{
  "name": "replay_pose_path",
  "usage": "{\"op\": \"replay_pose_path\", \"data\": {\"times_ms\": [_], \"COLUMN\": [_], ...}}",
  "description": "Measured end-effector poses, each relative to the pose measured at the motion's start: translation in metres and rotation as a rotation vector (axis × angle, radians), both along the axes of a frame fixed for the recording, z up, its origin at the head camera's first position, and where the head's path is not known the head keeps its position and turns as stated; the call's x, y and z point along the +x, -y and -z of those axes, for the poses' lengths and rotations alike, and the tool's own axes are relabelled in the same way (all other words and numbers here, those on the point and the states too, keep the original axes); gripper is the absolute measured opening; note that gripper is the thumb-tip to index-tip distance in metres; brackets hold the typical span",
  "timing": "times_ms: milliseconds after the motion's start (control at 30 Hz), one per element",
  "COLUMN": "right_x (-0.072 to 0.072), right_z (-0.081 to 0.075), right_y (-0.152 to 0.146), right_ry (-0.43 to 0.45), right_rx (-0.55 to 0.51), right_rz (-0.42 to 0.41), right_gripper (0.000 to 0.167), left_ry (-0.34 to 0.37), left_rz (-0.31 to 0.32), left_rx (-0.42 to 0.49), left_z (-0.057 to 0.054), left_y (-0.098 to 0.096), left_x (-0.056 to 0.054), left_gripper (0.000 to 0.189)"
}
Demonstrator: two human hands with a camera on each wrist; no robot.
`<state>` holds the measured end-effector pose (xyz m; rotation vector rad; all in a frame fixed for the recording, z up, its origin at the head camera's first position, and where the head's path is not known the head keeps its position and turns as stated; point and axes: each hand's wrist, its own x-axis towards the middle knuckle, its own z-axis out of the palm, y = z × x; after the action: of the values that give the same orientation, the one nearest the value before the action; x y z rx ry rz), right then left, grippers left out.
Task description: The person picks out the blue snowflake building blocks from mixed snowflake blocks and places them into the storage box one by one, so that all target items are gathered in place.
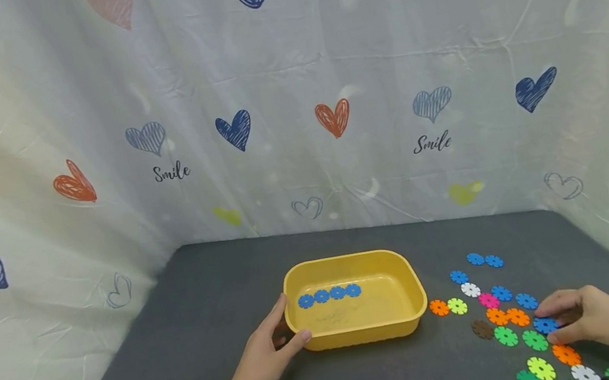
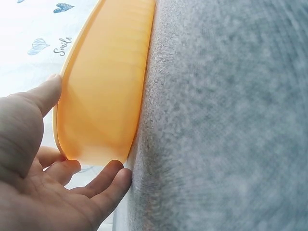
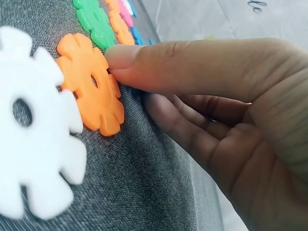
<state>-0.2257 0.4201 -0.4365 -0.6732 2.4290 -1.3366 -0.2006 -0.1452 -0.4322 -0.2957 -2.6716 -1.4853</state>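
Observation:
My left hand (image 1: 264, 349) holds the left end of a yellow plastic basin (image 1: 357, 336). In the left wrist view the thumb lies at the rim and the fingertips touch the basin's end wall (image 2: 101, 96). A row of several joined blue snowflake discs (image 1: 330, 295) lies inside. At the right, my right hand (image 1: 600, 319) pinches a blue snowflake disc (image 1: 545, 325) by its edges, thumb on the near side. That disc is hidden in the right wrist view, where the thumb is beside an orange disc (image 3: 89, 82) and a white disc (image 3: 38, 125) is closer.
Around the right hand lie several loose notched discs: green (image 1: 506, 336), brown (image 1: 482, 330), pink (image 1: 489, 300) and yellow-green (image 1: 541, 369). An orange disc (image 1: 439, 307) lies close to the basin's right side. A heart-print curtain (image 1: 338, 178) borders the grey table (image 1: 206, 285).

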Motion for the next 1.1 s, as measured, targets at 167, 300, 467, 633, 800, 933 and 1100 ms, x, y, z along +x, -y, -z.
{"op": "replay_pose_path", "data": {"times_ms": [167, 300, 467, 633, 800, 933, 1100], "right_x": [0.0, 0.0, 0.001, 0.003, 0.007, 0.01, 0.011], "right_z": [0.0, 0.0, 0.0, -0.002, -0.005, -0.009, -0.011], "right_y": [0.001, 0.001, 0.001, 0.003, 0.01, 0.016, 0.02], "right_ry": [0.001, -0.019, -0.039, -0.063, -0.088, -0.107, -0.129], "right_rx": [0.0, 0.009, 0.049, 0.08, 0.077, 0.116, 0.158], "right_rz": [0.002, 0.015, 0.048, 0.099, 0.17, 0.261, 0.351], "right_gripper": [0.026, 0.026, 0.026, 0.026, 0.027, 0.032, 0.036], "left_ry": [0.003, 0.0, 0.004, 0.007, 0.011, 0.003, -0.013], "left_rz": [0.008, 0.022, 0.019, 0.008, 0.008, 0.008, 0.008], "left_rx": [0.014, 0.022, 0.004, -0.018, -0.017, -0.015, -0.008], "left_z": [0.0, 0.001, 0.003, 0.004, 0.004, 0.003, 0.002], "left_y": [0.001, 0.001, 0.002, 0.001, 0.0, 0.0, 0.001], "left_x": [0.0, 0.0, 0.0, -0.002, -0.002, -0.001, -0.001], "left_gripper": [0.087, 0.087, 0.088, 0.089, 0.089, 0.089, 0.088]}}
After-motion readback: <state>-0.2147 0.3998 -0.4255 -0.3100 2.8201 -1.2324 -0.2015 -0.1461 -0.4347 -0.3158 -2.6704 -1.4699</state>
